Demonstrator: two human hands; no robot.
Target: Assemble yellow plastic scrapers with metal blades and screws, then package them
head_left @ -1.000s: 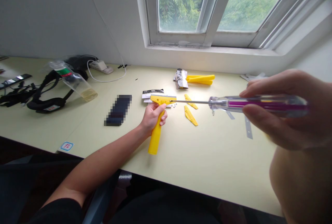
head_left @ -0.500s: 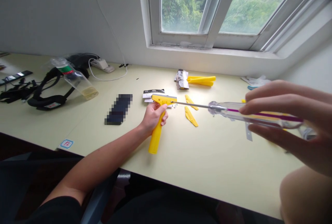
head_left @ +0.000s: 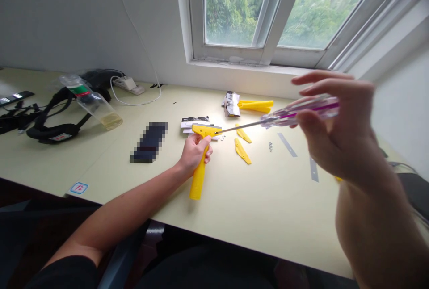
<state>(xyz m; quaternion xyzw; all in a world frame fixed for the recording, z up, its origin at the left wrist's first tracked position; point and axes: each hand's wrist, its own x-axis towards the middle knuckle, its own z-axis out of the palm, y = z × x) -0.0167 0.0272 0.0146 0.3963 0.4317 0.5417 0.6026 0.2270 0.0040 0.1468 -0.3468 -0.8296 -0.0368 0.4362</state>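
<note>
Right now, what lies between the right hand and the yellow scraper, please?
In the head view, the screwdriver spans this stretch: the right hand holds its handle, and its tip appears to touch the yellow scraper. Two yellow pieces show beneath.

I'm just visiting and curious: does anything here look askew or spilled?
Nothing looks spilled. The bottle at picture left appears tilted, though its liquid gathers at the base, so the lean may be just lens distortion.
</note>
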